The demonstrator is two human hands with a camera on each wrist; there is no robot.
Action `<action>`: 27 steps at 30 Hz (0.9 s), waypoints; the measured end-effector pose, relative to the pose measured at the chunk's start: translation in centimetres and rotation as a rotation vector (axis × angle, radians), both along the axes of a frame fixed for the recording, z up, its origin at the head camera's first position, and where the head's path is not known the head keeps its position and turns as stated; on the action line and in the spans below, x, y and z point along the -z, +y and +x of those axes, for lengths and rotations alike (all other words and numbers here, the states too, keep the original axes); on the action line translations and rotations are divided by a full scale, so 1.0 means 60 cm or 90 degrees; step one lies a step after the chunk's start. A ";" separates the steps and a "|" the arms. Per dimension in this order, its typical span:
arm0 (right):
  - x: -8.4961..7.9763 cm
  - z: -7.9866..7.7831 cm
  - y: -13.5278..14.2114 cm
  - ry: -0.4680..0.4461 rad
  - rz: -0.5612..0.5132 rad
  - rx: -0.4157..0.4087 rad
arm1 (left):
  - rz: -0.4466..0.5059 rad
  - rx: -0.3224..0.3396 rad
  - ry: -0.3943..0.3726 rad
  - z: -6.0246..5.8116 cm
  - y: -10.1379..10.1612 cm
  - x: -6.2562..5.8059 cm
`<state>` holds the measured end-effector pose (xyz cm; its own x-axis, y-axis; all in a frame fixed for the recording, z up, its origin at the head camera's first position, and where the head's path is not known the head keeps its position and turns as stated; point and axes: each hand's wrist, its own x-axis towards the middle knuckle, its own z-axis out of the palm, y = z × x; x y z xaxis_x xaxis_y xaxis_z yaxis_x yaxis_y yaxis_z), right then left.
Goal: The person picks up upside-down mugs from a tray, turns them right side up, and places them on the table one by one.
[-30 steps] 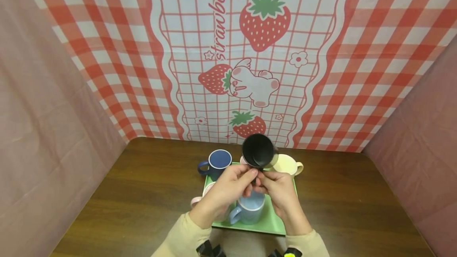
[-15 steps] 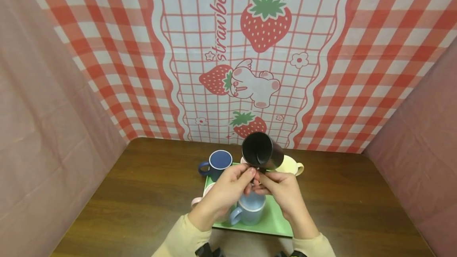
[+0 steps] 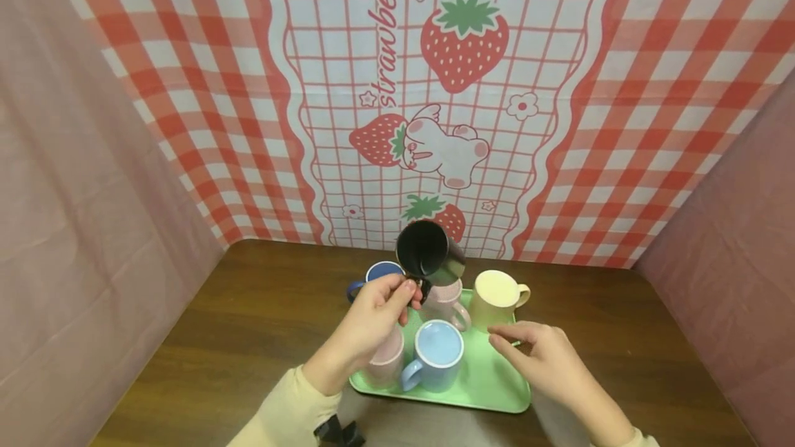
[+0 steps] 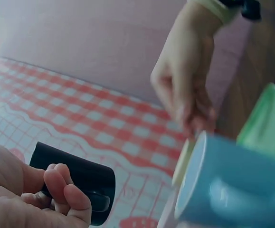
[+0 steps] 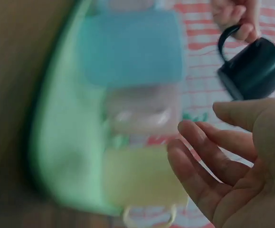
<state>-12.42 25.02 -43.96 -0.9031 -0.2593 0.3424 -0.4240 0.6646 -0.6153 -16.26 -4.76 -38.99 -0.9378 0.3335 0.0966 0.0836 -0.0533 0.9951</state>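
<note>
A black mug [image 3: 448,264] is held tilted in the air by my left hand [image 3: 373,316], whose fingers pinch its handle. The left wrist view shows curled fingers at the handle of the black mug [image 4: 75,178]. My right hand [image 3: 546,357] is off to the right over the tray's edge, holding nothing. Its fingers are loosely bent, as the right hand [image 5: 237,156] shows in its own wrist view. Closest to it stands a yellow mug [image 3: 495,299]. A light blue mug [image 3: 438,357] stands upright at the tray's front, between the hands.
A green tray [image 3: 491,381] sits on the brown table [image 3: 248,336]. On it stand a pink mug [image 3: 385,361] at front left, partly behind my left hand, and another pink mug [image 3: 444,302] under the black one. A dark blue mug [image 3: 384,270] is at back left.
My right hand has let go of the black mug and moved right and down. The left hand has carried the mug a little to the left.
</note>
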 end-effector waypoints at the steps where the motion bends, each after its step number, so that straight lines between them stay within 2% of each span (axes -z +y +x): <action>1: 0.006 0.004 0.011 0.021 0.035 0.002 | -0.012 -0.010 0.005 -0.004 -0.009 -0.001; 5: 0.030 0.021 0.043 0.059 0.148 -0.011 | -0.058 -0.053 0.014 -0.018 -0.049 -0.007; 9: 0.048 0.035 0.062 0.009 0.210 -0.008 | -0.083 -0.085 0.006 -0.030 -0.093 -0.009; 12: 0.058 0.040 0.071 -0.033 0.225 -0.007 | -0.107 -0.103 0.001 -0.039 -0.126 -0.006; 20: 0.076 0.037 0.085 -0.075 0.252 -0.028 | -0.163 -0.136 -0.026 -0.060 -0.209 0.015; 27: 0.089 0.035 0.092 -0.067 0.263 -0.038 | -0.180 -0.176 -0.034 -0.077 -0.266 0.046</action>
